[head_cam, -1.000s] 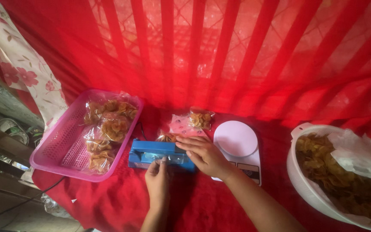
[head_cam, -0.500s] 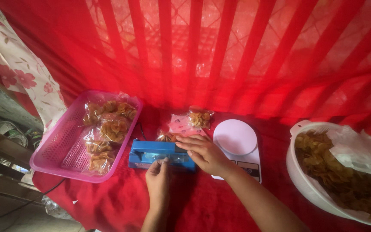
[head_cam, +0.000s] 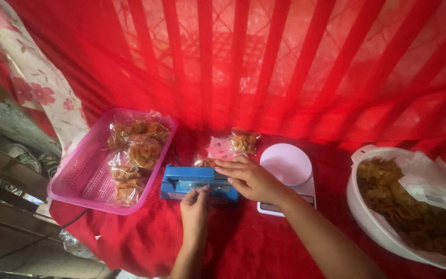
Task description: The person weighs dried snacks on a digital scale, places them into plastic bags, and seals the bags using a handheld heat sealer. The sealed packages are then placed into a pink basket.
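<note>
Two hands meet on the blue heat sealer (head_cam: 198, 182), which sits on the red-covered table (head_cam: 243, 243). The right hand (head_cam: 251, 178) lies flat on the sealer's right end, fingers spread and extended; the left hand (head_cam: 194, 206) touches its front edge, fingers curled loosely. A small clear packet of chips (head_cam: 205, 163) shows just behind the sealer. Left of the sealer stands a pink basket (head_cam: 78, 178) with filled packets; right of it, a white scale (head_cam: 287, 165), then a white bowl (head_cam: 372, 222) at the table's edge.

Red striped curtain (head_cam: 264, 62) backlit; floral cloth (head_cam: 37, 88) at left.
</note>
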